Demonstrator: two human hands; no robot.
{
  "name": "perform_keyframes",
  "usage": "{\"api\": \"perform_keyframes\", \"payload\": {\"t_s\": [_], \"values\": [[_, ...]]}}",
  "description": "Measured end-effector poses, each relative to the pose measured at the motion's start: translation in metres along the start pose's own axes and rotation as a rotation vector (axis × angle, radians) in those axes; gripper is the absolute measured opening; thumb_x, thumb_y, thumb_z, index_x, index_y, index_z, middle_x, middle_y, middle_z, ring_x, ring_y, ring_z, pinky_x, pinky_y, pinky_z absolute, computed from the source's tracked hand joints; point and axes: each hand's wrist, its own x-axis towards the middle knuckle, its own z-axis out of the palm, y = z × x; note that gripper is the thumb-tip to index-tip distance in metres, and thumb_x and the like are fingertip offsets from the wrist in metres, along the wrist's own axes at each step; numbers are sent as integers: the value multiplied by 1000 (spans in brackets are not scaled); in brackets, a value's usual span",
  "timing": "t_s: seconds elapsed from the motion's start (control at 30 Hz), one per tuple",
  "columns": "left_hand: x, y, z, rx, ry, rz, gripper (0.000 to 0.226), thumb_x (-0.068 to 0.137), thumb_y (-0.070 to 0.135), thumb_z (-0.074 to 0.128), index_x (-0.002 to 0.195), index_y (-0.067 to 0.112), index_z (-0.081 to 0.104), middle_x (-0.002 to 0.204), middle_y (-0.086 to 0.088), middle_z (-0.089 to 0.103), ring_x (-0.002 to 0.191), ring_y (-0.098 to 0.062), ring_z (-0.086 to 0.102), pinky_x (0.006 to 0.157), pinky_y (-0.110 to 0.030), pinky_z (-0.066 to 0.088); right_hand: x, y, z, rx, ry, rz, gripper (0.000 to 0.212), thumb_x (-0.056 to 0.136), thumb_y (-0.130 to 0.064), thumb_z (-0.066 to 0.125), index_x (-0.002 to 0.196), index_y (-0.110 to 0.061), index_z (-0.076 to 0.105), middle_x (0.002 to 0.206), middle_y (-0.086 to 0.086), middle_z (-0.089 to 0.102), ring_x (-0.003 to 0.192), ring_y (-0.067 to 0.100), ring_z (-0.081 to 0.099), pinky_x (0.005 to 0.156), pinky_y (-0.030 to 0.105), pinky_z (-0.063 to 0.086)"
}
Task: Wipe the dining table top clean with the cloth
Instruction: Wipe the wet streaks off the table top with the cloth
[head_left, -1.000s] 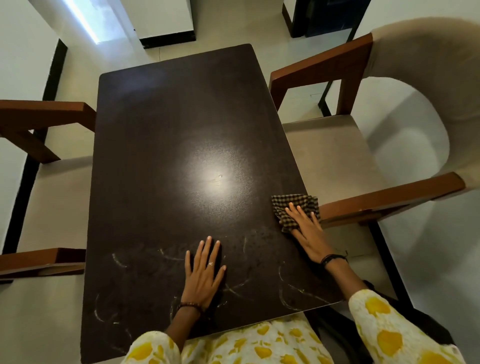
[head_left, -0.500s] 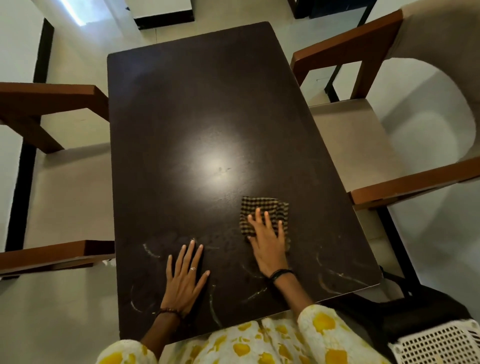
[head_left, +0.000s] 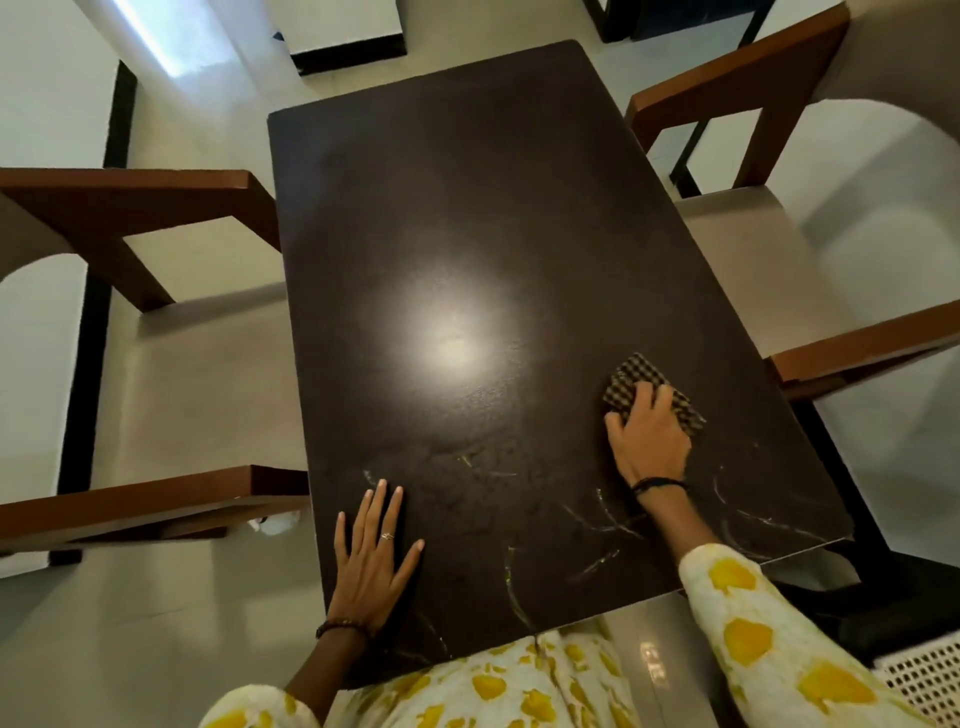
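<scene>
Hands (head_left: 648, 438), cloth (head_left: 629, 378) on table top (head_left: 467, 208)

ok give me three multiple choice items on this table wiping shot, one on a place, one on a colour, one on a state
1. Where on the table top does the cloth lie?
A. far end
B. near its right edge
C. left corner

2. What colour is the cloth?
A. plain white
B. dark and tan check
C. solid red

3. How is the left hand?
A. flat on the table, fingers straight
B. gripping a chair arm
C. raised in the air

Answers:
1 B, the cloth sits by the right edge under the right hand.
2 B, a check pattern shows.
3 A, its palm rests on the top.
</scene>
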Motion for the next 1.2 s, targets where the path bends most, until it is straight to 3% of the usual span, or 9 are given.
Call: {"api": "perform_keyframes", "payload": {"t_s": [0.1,0.2,0.4,0.57,0.7,0.83,1.0,1.2], "values": [[-14,-10,1,-49,16,-53,63,92,59,16,146,30,2,152,-1,14,140,-8,-4,112,-37,-6,-12,-34,9,36,-31,-8,44,83,-27,61,115,-1,47,114,21,50,77,39,61,53,36,42],[-28,-15,6,-96,27,-129,64,91,61,16,145,32,0,152,-3,15,140,-7,-6,112,-32,-10,-39,-73,30,41,-74,-146,49,70,-28,74,104,-1,52,102,20,56,59,34,60,41,31,43],[-41,-20,10,-113,76,-156,62,90,62,15,144,37,-5,152,0,13,139,-2,-7,111,-29,-13,-99,-153,63,66,-179,-453,65,51,-39,83,103,-8,60,93,9,64,55,21,61,37,23,41],[-38,-27,9,-122,109,-210,74,87,66,16,145,25,0,153,0,6,139,-8,-2,112,-34,-12,-94,-138,58,110,-222,-515,56,76,-33,68,123,-7,53,104,13,58,71,28,65,50,34,51],[-33,-26,11,-179,133,-265,84,82,73,9,144,17,1,152,0,-4,138,-13,-7,112,-38,-8,-65,-91,33,46,-170,-330,56,92,-33,48,141,-11,33,121,14,44,92,32,59,67,37,48],[-32,-27,15,-197,123,-263,81,85,69,10,144,14,2,152,-5,-4,139,-15,-9,112,-43,-2,-62,-87,25,47,-117,-161,57,92,-30,51,140,-5,34,123,19,42,92,36,59,69,39,48],[-32,-27,14,-241,138,-263,80,86,68,13,145,16,2,153,-5,-4,140,-17,-7,113,-41,-1,-90,-140,44,21,-244,-373,61,92,-34,49,142,-6,29,126,15,41,100,30,57,72,37,49],[-35,-25,13,-288,188,-282,84,83,71,15,144,15,0,152,-2,-5,139,-12,-8,110,-27,-13,-110,-216,71,-1,-370,-659,64,93,-36,46,144,-7,22,132,14,37,108,29,52,83,39,47]]}}
